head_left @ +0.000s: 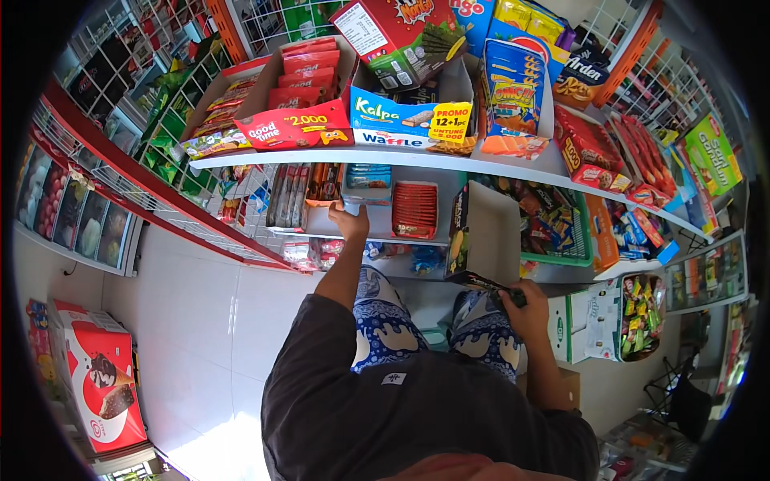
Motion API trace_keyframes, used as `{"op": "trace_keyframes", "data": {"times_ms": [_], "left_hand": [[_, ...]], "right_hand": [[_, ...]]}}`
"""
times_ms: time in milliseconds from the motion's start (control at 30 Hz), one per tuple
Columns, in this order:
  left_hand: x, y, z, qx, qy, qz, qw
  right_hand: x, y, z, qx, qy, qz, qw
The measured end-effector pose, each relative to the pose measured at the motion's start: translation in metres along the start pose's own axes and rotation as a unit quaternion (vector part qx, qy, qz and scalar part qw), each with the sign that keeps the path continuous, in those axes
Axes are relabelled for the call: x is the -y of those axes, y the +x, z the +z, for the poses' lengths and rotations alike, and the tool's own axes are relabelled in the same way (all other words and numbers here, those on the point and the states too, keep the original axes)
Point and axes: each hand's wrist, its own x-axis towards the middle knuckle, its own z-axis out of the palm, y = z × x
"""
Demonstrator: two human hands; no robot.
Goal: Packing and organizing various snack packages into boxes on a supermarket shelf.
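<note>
On the second shelf, my left hand (349, 221) is at the front of an open box of blue snack packets (367, 180), its fingers on the box's front edge. Right of it stands a box of red packets (415, 209); to the left are a box of brown packets (325, 182) and one of slim grey packets (290, 195). My right hand (522, 303) grips the lower corner of an empty black cardboard display box (490, 231), tilted in front of the shelf. A small dark thing shows at its fingers; I cannot tell what it is.
Above runs the white edge of the upper shelf (385, 157), with boxes of biscuits and wafers. A green basket (582, 225) of sweets stands behind the black box. At right is an open carton of sweets (640, 318). Red-edged wire racks (174, 204) flank the left side.
</note>
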Motion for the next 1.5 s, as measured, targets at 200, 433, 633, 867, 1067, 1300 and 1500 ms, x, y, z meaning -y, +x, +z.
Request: {"op": "trace_keyframes", "data": {"times_ms": [200, 433, 633, 867, 1067, 1300, 1500], "left_hand": [[-0.011, -0.087, 0.001, 0.246, -0.122, -0.144, 0.951], [-0.065, -0.082, 0.034, 0.258, -0.322, -0.416, 0.81], [-0.031, -0.068, 0.106, 0.22, -0.256, -0.366, 0.867], [0.01, -0.055, 0.156, 0.431, 0.189, 0.019, 0.882], [-0.038, -0.046, 0.138, 0.319, -0.209, -0.494, 0.781], [-0.02, -0.036, 0.082, 0.386, -0.408, -0.398, 0.726], [-0.028, -0.067, -0.036, 0.36, -0.341, -0.361, 0.79]], "right_hand": [[-0.003, 0.004, 0.008, 0.004, 0.023, -0.01, 1.0], [0.0, 0.0, 0.019, 0.025, 0.034, -0.03, 0.999], [-0.005, -0.018, 0.014, 0.042, 0.017, 0.003, 0.999], [-0.014, -0.031, 0.006, 0.056, 0.027, 0.021, 0.998], [-0.009, -0.028, 0.012, 0.068, 0.036, -0.01, 0.997], [0.007, -0.016, 0.036, 0.06, 0.044, -0.077, 0.994], [-0.007, 0.013, 0.11, 0.082, -0.032, -0.073, 0.993]]}}
